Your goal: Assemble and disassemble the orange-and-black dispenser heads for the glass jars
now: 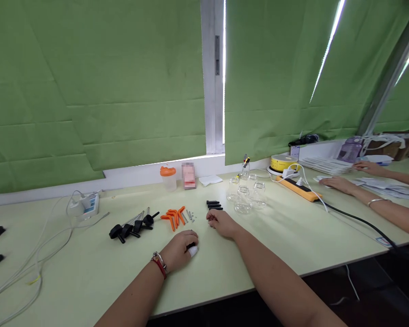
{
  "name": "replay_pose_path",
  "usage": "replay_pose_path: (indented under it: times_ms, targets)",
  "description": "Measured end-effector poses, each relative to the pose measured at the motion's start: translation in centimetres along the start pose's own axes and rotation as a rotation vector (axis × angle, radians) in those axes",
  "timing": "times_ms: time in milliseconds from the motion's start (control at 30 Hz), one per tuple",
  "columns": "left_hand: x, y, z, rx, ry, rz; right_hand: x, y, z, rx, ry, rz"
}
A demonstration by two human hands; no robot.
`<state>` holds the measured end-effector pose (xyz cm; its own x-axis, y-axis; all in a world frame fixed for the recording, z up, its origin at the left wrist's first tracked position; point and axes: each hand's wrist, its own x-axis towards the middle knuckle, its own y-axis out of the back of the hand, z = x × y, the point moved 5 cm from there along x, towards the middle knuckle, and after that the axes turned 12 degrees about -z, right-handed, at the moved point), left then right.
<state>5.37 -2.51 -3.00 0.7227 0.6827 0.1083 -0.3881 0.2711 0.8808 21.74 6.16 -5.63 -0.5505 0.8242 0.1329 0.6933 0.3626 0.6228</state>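
1. Green blinds (pixel 122 86) are hung behind the table (pixel 88 281).
2. By the left hand's (pixel 179 250) fingers, a black piece (pixel 191 245) is clamped, its long axis hidden.
3. The right hand's (pixel 223 223) fingers are curled, grip untellable; just beyond, black rods (pixel 213 205) are laid crosswise.
4. Rightward, five glass jars (pixel 243 200) are seen.

Blk rods (pixel 215 209) looked matt plastic; orange pcs (pixel 175 214), smooth plastic; screws (pixel 185 217), metal; jars (pixel 243 203), glossy, glass-like; tbl. (pixel 218 272), smooth.

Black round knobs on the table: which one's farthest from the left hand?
The leftmost knob, at the row's left end; the other three lie to its right, closer to the left hand.
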Motion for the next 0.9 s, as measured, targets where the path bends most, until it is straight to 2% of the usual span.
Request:
replay_pose_path:
  times_ms: [233,533,733,900]
  targets:
    - [-0.6,0.2,-0.4,-0.078,-0.012,-0.044,-0.6,0.8,-0.2,0.059,0.006,-0.025]
    - [-0.6,0.0,-0.8,0.037,-0.027,0.004,-0.9,1.1,-0.1,0.122,0.016,-0.048]
    - [-0.5,0.4,-0.6,0.169,0.033,0.034,-0.9,1.1,0.2,0.167,0.01,-0.034]
    - [-0.6,0.7,-1.0,0.173,0.088,0.109,-1.0,1.1,0.3,0.261,0.002,-0.033]
